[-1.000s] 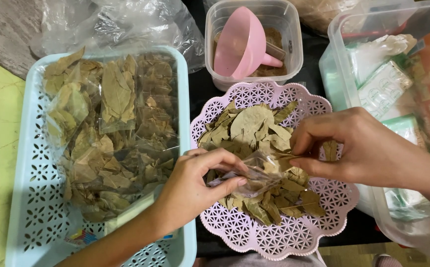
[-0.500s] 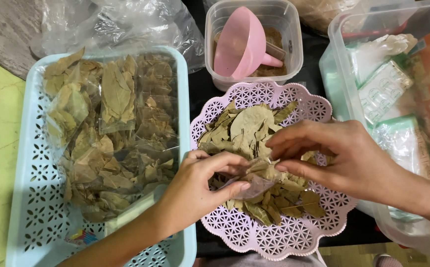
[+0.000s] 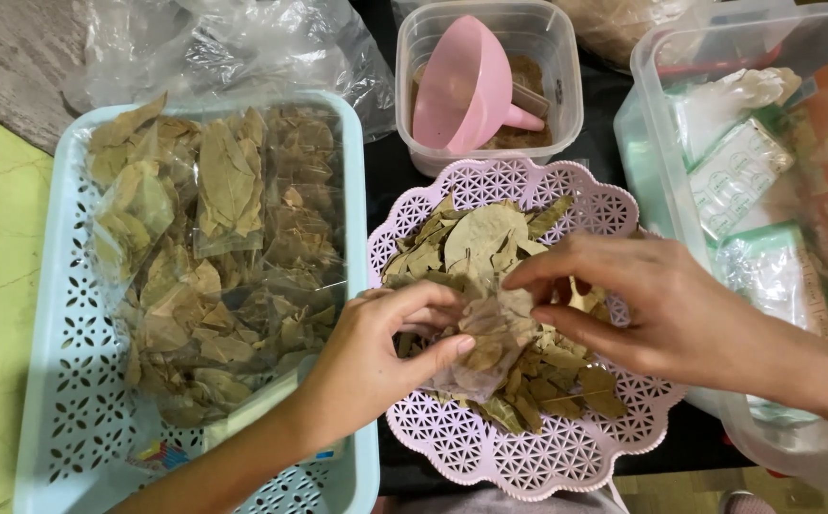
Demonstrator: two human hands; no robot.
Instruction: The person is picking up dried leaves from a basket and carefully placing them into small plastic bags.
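Note:
A pink lattice plate (image 3: 528,457) holds a heap of dried bay leaves (image 3: 476,238). Over its middle my left hand (image 3: 376,366) pinches a small clear plastic bag (image 3: 490,347) with leaves inside it. My right hand (image 3: 661,305) comes from the right, its fingertips at the bag's mouth, pressing dried leaves into it. Both hands touch the bag above the leaf heap.
A light blue perforated basket (image 3: 61,381) at the left holds several filled clear bags of leaves (image 3: 214,257). Behind the plate stands a clear tub (image 3: 414,86) with a pink funnel (image 3: 461,86) and brown powder. A large clear bin (image 3: 661,124) of packets is at the right.
My right hand has moved left from the plate's right side to the bag's mouth with leaves. The bag now hangs more upright and fuller in my left hand.

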